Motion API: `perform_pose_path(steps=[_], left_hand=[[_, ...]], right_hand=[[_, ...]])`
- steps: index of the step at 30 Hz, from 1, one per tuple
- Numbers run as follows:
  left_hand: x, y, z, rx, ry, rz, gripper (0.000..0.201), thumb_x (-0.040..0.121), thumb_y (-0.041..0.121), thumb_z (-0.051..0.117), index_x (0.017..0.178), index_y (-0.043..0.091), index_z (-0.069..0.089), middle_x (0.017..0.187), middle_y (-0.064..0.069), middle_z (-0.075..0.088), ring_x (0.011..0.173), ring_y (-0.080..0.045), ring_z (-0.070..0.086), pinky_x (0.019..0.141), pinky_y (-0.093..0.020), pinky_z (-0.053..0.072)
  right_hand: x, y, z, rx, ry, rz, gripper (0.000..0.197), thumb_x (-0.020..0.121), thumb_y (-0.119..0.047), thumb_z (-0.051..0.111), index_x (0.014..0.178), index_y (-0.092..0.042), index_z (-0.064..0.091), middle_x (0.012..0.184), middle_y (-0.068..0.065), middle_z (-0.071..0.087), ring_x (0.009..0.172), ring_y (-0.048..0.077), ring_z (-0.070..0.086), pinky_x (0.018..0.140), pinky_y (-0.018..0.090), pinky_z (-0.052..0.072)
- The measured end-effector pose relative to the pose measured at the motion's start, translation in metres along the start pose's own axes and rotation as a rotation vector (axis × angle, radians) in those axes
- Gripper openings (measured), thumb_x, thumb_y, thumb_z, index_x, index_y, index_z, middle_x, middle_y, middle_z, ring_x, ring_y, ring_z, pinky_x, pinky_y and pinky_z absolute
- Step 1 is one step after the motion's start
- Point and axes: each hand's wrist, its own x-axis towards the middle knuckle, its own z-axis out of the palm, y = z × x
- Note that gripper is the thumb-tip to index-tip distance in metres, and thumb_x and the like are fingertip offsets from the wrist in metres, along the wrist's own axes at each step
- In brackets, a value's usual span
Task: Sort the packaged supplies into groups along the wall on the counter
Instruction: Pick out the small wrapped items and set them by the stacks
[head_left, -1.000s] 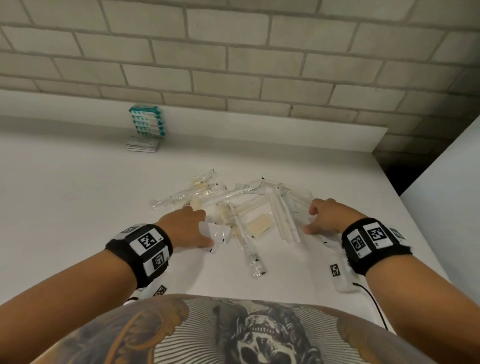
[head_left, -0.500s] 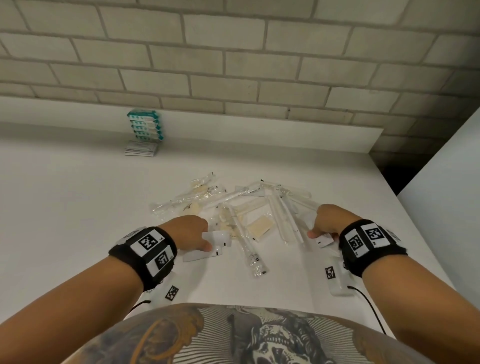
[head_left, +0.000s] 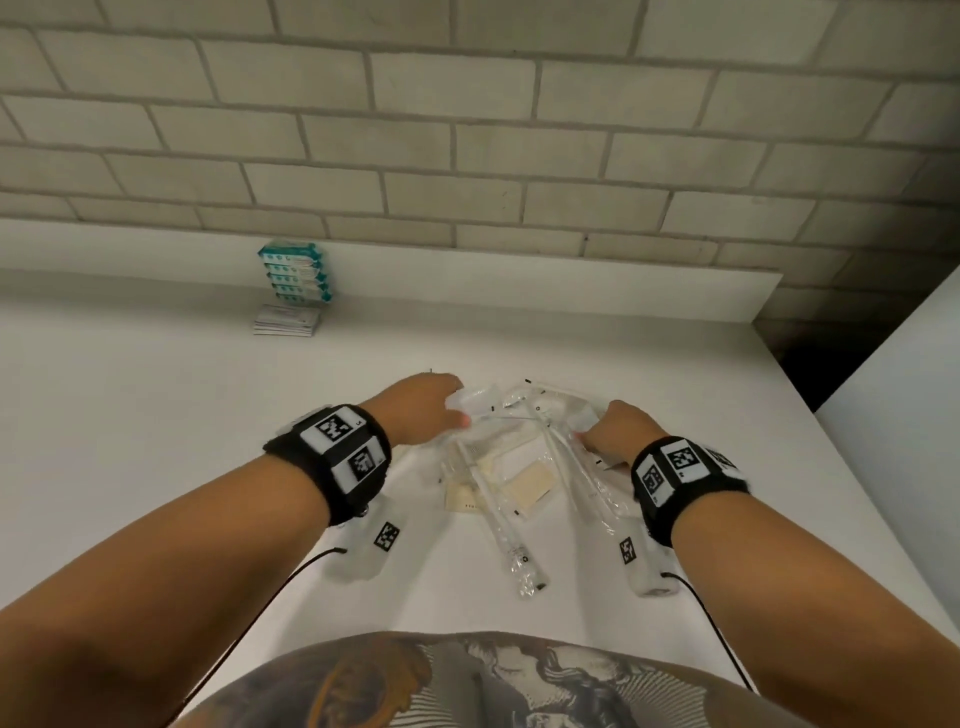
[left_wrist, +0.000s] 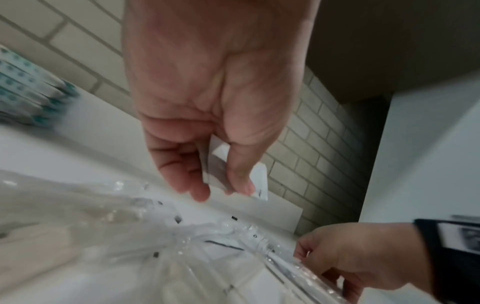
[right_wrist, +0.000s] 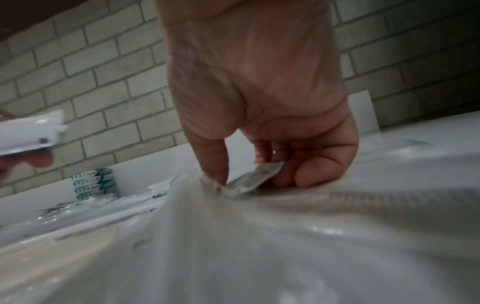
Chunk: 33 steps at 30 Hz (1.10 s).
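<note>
A loose pile of clear-wrapped supplies (head_left: 519, 467) lies in the middle of the white counter (head_left: 130, 415): long wrapped sticks, beige flat packets, small white sachets. My left hand (head_left: 431, 410) is lifted over the pile's far left and pinches a small white sachet (left_wrist: 233, 174) between thumb and fingers. My right hand (head_left: 613, 431) is at the pile's right side, and its thumb and fingers pinch a small grey-white sachet (right_wrist: 254, 176) right at the counter. A stack of teal-and-white boxes (head_left: 296, 275) stands against the wall ledge, with flat white packets (head_left: 285, 319) in front of it.
A brick wall (head_left: 467, 130) with a low white ledge (head_left: 571, 286) runs along the counter's back. A white panel (head_left: 893, 415) bounds the right side, with a dark gap (head_left: 810, 364) beside it. Cables run from both wrist cameras toward my body.
Both hands have moved away from my body toward the pile's far side. The left hand has lifted its white sachet off the counter; the right has shifted up the pile's right edge.
</note>
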Motion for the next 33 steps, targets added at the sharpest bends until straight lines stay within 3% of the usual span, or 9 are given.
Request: perform_pose_path(steps=[3, 5, 11, 17, 21, 24, 29, 31, 33], left_hand=[[0.024, 0.012, 0.004, 0.057, -0.021, 0.014, 0.041, 0.098, 0.035, 0.048, 0.129, 0.009, 0.049, 0.132, -0.010, 0.052, 0.116, -0.025, 0.051, 0.090, -0.031, 0.040], [0.032, 0.018, 0.012, 0.135, -0.091, 0.019, 0.045, 0.099, 0.036, 0.044, 0.137, 0.011, 0.044, 0.138, -0.009, 0.048, 0.122, -0.025, 0.049, 0.097, -0.034, 0.040], [0.036, 0.026, 0.028, 0.078, -0.107, 0.105, 0.034, 0.097, 0.032, 0.047, 0.123, 0.012, 0.052, 0.123, -0.005, 0.059, 0.108, -0.021, 0.055, 0.082, -0.026, 0.041], [0.071, 0.024, 0.024, 0.062, -0.018, -0.059, 0.045, 0.095, 0.037, 0.050, 0.130, 0.008, 0.048, 0.133, -0.011, 0.048, 0.116, -0.026, 0.051, 0.085, -0.030, 0.043], [0.088, 0.027, 0.030, 0.128, -0.103, -0.019, 0.057, 0.091, 0.040, 0.056, 0.138, 0.010, 0.043, 0.142, -0.011, 0.039, 0.130, -0.029, 0.041, 0.104, -0.037, 0.039], [0.093, 0.034, 0.035, 0.232, -0.155, 0.048, 0.055, 0.080, 0.038, 0.068, 0.127, 0.014, 0.051, 0.128, -0.009, 0.046, 0.122, -0.030, 0.045, 0.098, -0.040, 0.044], [0.096, 0.044, 0.037, 0.093, -0.258, -0.081, 0.084, 0.076, 0.017, 0.075, 0.142, 0.013, 0.025, 0.127, -0.011, 0.052, 0.111, -0.030, 0.057, 0.090, -0.040, 0.053], [0.095, 0.045, 0.034, 0.010, -0.303, -0.123, 0.088, 0.077, 0.022, 0.075, 0.146, 0.013, 0.021, 0.132, -0.009, 0.051, 0.114, -0.028, 0.056, 0.092, -0.038, 0.051], [0.092, 0.043, 0.032, -0.002, -0.273, -0.096, 0.073, 0.084, 0.034, 0.068, 0.143, 0.011, 0.032, 0.137, -0.005, 0.050, 0.121, -0.025, 0.052, 0.096, -0.033, 0.046]], right_hand=[[0.001, 0.001, -0.003, 0.026, -0.042, 0.019, 0.011, 0.086, -0.009, 0.049, 0.091, -0.004, 0.057, 0.073, 0.009, 0.056, 0.069, 0.025, 0.058, 0.054, 0.026, 0.045], [0.003, 0.003, -0.003, 0.049, -0.058, 0.012, 0.013, 0.089, -0.015, 0.049, 0.087, -0.004, 0.057, 0.075, 0.010, 0.056, 0.074, 0.027, 0.058, 0.059, 0.028, 0.045], [0.011, 0.002, 0.001, -0.082, -0.081, -0.065, 0.021, 0.088, -0.022, 0.063, 0.102, -0.006, 0.059, 0.085, 0.010, 0.060, 0.075, 0.024, 0.058, 0.069, 0.031, 0.050], [0.022, 0.005, -0.001, -0.092, -0.109, 0.037, 0.042, 0.083, -0.020, 0.072, 0.117, -0.005, 0.054, 0.096, 0.009, 0.064, 0.080, 0.023, 0.062, 0.059, 0.026, 0.048], [0.029, 0.008, -0.005, -0.110, -0.120, 0.063, 0.065, 0.083, -0.020, 0.074, 0.137, -0.003, 0.043, 0.134, 0.012, 0.055, 0.114, 0.029, 0.058, 0.087, 0.035, 0.053], [0.031, 0.008, -0.005, -0.177, -0.144, 0.071, 0.070, 0.088, -0.025, 0.069, 0.144, -0.001, 0.036, 0.146, 0.014, 0.044, 0.129, 0.031, 0.048, 0.105, 0.040, 0.044], [0.028, 0.009, -0.004, -0.179, -0.137, 0.042, 0.069, 0.089, -0.024, 0.067, 0.145, -0.002, 0.034, 0.147, 0.014, 0.043, 0.128, 0.032, 0.049, 0.102, 0.040, 0.047], [0.027, 0.011, -0.005, -0.154, -0.131, 0.025, 0.069, 0.088, -0.024, 0.068, 0.145, -0.003, 0.036, 0.145, 0.013, 0.045, 0.127, 0.031, 0.050, 0.101, 0.038, 0.047], [0.025, 0.015, -0.005, -0.119, -0.117, -0.001, 0.068, 0.087, -0.026, 0.069, 0.144, -0.005, 0.038, 0.143, 0.011, 0.047, 0.126, 0.028, 0.050, 0.101, 0.035, 0.046]])
